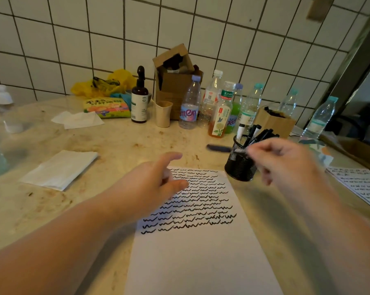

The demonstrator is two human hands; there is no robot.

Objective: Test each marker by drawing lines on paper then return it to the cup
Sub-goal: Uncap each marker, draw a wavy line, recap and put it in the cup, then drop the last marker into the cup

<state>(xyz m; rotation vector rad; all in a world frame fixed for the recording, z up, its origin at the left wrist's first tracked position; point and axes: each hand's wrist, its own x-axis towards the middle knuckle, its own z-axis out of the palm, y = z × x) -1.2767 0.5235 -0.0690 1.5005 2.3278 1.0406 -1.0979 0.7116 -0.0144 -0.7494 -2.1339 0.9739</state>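
A white sheet of paper (201, 256) lies on the counter, its upper half filled with rows of black wavy lines. My right hand (286, 165) is blurred and grips a black-capped marker (221, 148) that lies level, pointing left in front of the black mesh cup (239, 167). The cup stands at the paper's upper right corner and holds several black markers (256, 133). My left hand (154, 184) hovers over the paper's upper left part, fingers apart and holding nothing.
Several plastic bottles (189, 105) and a juice bottle (220, 120) stand behind the cup, with cardboard boxes (175, 81), a beige cup (163, 113) and a brown pump bottle (139, 101). A folded tissue (58, 169) lies left. Another scribbled sheet (362, 186) lies right.
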